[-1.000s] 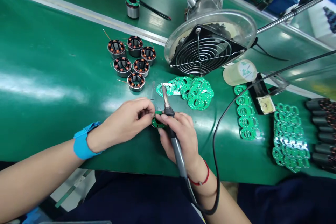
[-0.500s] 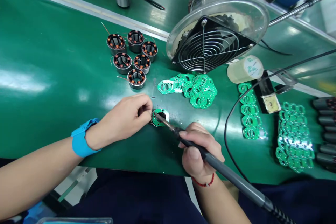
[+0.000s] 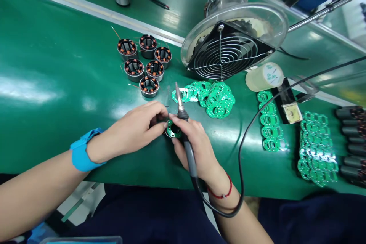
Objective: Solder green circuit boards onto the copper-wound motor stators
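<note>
A motor stator topped with a green ring-shaped circuit board (image 3: 170,131) stands near the front of the bench, partly hidden by my fingers. My left hand (image 3: 137,127) has its thumb and fingertips closed at the stator's left edge; whether a thin wire is also between them cannot be made out. In my right hand (image 3: 197,145) is a soldering iron (image 3: 190,156), its metal tip pointing up and away over the bench. The fingers and thumb of that same hand also reach the right side of the stator.
Several wound stators (image 3: 149,85) stand behind my left hand. Loose green circuit boards (image 3: 219,103) lie below a fume extractor fan (image 3: 223,59). To the right are board panels (image 3: 317,148), a solder-cleaning stand (image 3: 291,112), a yellowish roll (image 3: 261,77) and the iron's cable (image 3: 242,160).
The soldering iron's tip has left the board and swung upward, its cable now looping over my right wrist. My right hand has moved left, bringing its fingers to the stator.
</note>
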`<move>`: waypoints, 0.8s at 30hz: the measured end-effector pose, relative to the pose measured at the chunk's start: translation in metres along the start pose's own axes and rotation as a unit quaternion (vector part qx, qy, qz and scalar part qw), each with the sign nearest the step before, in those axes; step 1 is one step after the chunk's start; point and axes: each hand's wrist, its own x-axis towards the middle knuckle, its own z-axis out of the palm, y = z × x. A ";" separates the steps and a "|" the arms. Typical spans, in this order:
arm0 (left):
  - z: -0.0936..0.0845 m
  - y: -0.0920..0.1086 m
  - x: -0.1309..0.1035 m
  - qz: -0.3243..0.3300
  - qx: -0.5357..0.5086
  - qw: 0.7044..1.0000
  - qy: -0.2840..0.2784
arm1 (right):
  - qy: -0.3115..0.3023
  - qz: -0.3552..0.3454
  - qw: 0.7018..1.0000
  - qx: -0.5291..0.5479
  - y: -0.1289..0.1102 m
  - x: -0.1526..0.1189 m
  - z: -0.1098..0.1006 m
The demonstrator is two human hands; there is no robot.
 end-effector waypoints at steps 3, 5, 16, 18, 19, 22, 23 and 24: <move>-0.006 -0.005 -0.001 0.015 0.008 0.997 -0.073 | 0.034 0.023 0.997 -0.059 0.004 -0.002 0.002; -0.007 -0.005 0.000 0.036 -0.006 0.997 -0.069 | 0.052 0.027 0.995 -0.086 0.007 -0.003 0.003; 0.015 0.006 0.005 -0.048 -0.266 0.962 0.031 | 0.077 -0.011 0.996 -0.052 -0.003 -0.003 0.000; 0.015 0.007 0.006 -0.048 -0.265 0.963 0.026 | 0.078 -0.003 0.996 -0.053 -0.004 -0.002 -0.002; 0.014 0.007 0.006 -0.048 -0.255 0.966 0.020 | 0.082 -0.002 0.995 -0.051 -0.005 -0.002 -0.002; 0.012 0.008 0.004 -0.044 -0.201 0.978 0.027 | 0.104 -0.009 0.994 -0.027 -0.006 -0.002 -0.004; 0.010 0.009 0.003 -0.039 -0.179 0.983 0.031 | 0.115 -0.012 0.993 -0.011 -0.007 -0.003 -0.004; 0.009 0.009 0.003 -0.032 -0.157 0.987 0.032 | 0.127 -0.012 0.992 0.007 -0.007 -0.005 -0.004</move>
